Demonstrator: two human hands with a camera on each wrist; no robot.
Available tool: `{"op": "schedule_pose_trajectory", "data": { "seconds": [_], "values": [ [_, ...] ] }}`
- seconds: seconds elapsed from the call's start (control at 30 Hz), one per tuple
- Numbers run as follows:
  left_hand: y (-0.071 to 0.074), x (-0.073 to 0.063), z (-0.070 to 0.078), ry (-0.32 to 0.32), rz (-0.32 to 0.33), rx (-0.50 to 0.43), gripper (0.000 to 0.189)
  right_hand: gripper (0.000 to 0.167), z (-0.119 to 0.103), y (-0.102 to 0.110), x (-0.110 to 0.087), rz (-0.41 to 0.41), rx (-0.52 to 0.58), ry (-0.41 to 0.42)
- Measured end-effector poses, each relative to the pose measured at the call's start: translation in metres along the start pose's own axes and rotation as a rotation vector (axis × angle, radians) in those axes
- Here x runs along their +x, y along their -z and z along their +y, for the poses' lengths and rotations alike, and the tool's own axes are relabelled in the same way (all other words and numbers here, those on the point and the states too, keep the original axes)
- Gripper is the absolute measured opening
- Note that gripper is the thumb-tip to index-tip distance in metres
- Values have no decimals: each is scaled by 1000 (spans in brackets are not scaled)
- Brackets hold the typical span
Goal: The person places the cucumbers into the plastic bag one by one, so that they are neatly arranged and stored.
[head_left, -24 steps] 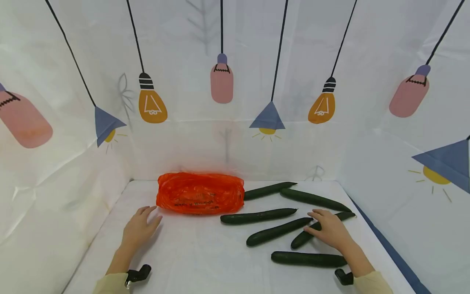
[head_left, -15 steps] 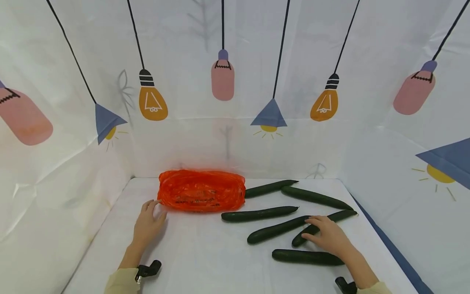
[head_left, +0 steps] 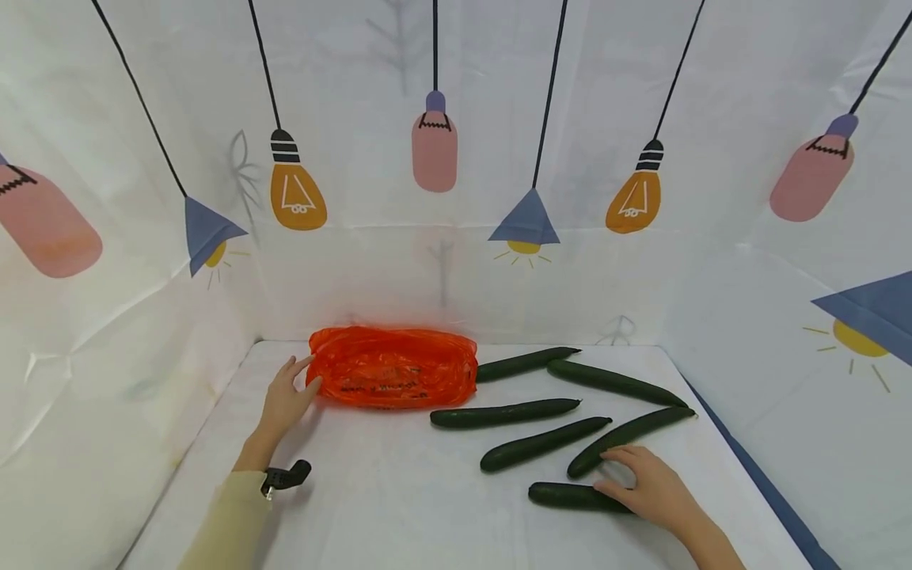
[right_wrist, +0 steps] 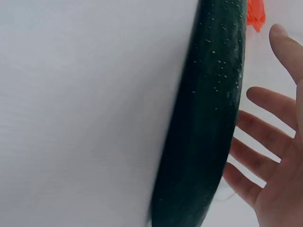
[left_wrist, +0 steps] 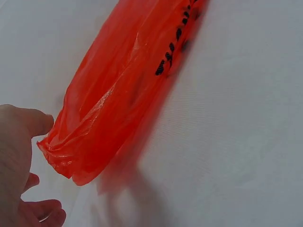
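An orange-red plastic bag (head_left: 392,368) with dark print lies at the back left of the white table. My left hand (head_left: 286,400) is at the bag's left end with its fingers spread. In the left wrist view one fingertip (left_wrist: 45,122) is right at the bag's crumpled corner. On the right, my right hand (head_left: 651,487) is over the nearest cucumber (head_left: 563,495), hiding its right end. The right wrist view shows its fingers (right_wrist: 270,104) loosely spread beside a dark green cucumber (right_wrist: 203,118), not curled round it.
Several more cucumbers lie farther back: one (head_left: 506,413) before the bag, one (head_left: 545,445) nearer, one (head_left: 630,439) slanting at right, another (head_left: 616,382) behind it. One more (head_left: 527,364) extends from behind the bag. White printed sheets (head_left: 456,277) wall the table on three sides.
My left hand has moved forward and right to the bag's left end. My right hand has drawn back from the slanting cucumber to the nearest one.
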State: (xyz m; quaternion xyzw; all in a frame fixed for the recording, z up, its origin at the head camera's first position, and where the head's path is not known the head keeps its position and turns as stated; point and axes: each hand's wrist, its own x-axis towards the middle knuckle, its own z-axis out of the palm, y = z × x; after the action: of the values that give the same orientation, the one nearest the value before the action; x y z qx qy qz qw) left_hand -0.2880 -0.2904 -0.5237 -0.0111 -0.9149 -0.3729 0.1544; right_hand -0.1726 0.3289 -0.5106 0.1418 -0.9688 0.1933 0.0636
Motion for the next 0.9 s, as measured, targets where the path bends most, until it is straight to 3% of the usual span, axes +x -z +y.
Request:
{"op": "schedule_pose_trajectory", "data": {
  "seconds": [0.17, 0.43, 0.6, 0.9],
  "values": [
    [0, 18, 2, -23, -78, 23, 58, 55, 2, -3, -7, -30, 32, -32],
    [-12, 37, -4, -51, -161, 81, 63, 52, 7, -11, -11, 12, 52, 32],
    [-19, 41, -2, -21, -172, 107, 59, 52, 7, -17, -11, 21, 77, 48],
    [-29, 40, -4, 60, -196, 132, 65, 56, 3, -16, -9, -61, 129, 71]
  ]
}}
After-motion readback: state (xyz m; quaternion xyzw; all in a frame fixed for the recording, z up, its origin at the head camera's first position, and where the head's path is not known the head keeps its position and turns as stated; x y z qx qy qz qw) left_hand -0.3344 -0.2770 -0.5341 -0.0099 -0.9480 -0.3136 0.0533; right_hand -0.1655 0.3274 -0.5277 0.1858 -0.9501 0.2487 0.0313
